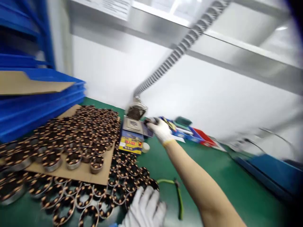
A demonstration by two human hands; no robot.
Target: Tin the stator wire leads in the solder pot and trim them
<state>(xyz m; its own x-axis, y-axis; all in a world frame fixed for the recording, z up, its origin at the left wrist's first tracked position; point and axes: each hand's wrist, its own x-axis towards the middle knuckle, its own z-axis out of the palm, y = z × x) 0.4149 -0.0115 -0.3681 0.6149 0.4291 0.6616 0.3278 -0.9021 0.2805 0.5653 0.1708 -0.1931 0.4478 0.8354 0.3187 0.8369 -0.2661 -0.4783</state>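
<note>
Many ring-shaped motor stators (96,164) with copper-coloured spots around their rims lie on a cardboard sheet (104,176) and on the table. My left hand (144,209), in a pale glove, lies at the bottom with its fingers stretched out, by the edge of the loose stators. Farther off, my gloved right hand (162,130) reaches forward, its fingers closed on a small dark stator (147,121), blurred and partly covered. Just left of it stands a small box-shaped unit (131,143) with a yellow and blue front, under a duct nozzle (136,110).
Green-handled pliers (179,198) lie open on the green table (203,164). A round whitish piece (145,147) is beside the unit. Blue trays (42,107) are stacked at left. A red tray (203,136) is at the back, and a blue bin (276,173) at right.
</note>
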